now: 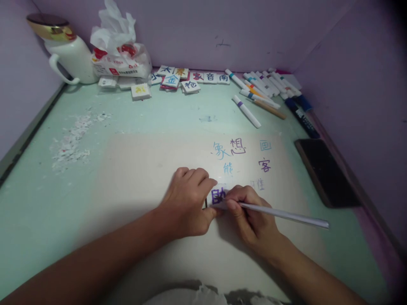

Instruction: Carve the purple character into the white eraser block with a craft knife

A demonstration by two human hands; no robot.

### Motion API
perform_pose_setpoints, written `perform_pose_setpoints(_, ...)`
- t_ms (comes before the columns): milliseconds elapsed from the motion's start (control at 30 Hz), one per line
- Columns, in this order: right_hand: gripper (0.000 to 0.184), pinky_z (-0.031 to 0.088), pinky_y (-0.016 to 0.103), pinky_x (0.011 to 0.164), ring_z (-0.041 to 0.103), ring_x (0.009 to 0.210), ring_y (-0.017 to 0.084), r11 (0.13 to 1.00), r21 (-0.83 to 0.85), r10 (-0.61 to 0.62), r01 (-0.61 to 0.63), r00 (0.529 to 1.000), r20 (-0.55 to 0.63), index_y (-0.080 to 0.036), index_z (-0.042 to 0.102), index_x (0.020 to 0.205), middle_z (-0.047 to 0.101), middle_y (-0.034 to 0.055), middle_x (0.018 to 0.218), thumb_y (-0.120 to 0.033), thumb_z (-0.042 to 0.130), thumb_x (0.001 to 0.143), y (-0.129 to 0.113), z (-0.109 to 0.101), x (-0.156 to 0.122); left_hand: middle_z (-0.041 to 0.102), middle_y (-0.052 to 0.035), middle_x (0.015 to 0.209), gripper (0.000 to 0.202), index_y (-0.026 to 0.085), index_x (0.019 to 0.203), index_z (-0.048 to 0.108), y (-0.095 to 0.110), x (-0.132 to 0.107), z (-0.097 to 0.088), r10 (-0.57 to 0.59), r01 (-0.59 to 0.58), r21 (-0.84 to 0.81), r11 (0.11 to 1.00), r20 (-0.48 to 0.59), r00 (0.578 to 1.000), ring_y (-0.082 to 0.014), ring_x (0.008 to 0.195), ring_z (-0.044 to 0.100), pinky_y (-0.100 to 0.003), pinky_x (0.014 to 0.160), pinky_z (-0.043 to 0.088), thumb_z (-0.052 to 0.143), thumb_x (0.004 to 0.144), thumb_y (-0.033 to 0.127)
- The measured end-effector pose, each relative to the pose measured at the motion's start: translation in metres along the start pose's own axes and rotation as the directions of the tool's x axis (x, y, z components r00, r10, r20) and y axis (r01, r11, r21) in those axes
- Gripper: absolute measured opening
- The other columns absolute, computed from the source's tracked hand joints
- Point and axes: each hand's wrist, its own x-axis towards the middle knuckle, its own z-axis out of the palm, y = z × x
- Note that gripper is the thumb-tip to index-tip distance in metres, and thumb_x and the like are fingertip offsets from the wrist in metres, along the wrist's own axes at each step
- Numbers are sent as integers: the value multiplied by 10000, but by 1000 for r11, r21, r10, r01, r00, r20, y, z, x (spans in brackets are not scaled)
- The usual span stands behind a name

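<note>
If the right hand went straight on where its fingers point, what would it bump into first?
Probably the tile, right at the right hand's fingertips, then the left hand's fingers just beyond. Their heights are hard to judge from this view.

I am apparently in a home; purple walls hem in my green-topped desk; a lidded white mug, tissue pack, phone and markers line its edges.
</note>
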Motion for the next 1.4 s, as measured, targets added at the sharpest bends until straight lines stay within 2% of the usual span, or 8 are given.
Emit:
perform_pose_setpoints(667,83,380,242,521,468,578,113,1000,6,5,-5,1000,23,-217,450,867,518,-12,695,-139,453,895,1,-1,-1,615,-99,911,293,145,950,612,0,-1,0,0,0,1,1000,-2,1000,-247,866,582,-415,798,363,648,727,332)
perform_pose_setpoints(1067,91,357,233,521,466,554,110,998,-52,38,-34,997,72,-218,406,838,528,-18,667,-166,413,912,-2,-1,1,610,-98,904,274,140,921,619,0,-1,0,-5,5,3,1000,3,1000,-249,863,583,-414,787,363,586,659,210)
perform_pose_setpoints(1400,98,336,231,499,453,524,110,998,-54,-14,17,998,59,-214,403,820,510,-16,627,-152,415,895,-3,1,3,608,-96,893,258,127,922,627,1,-1,1,-6,7,7,1000,-8,1000,-247,857,587,-411,780,365,598,692,240)
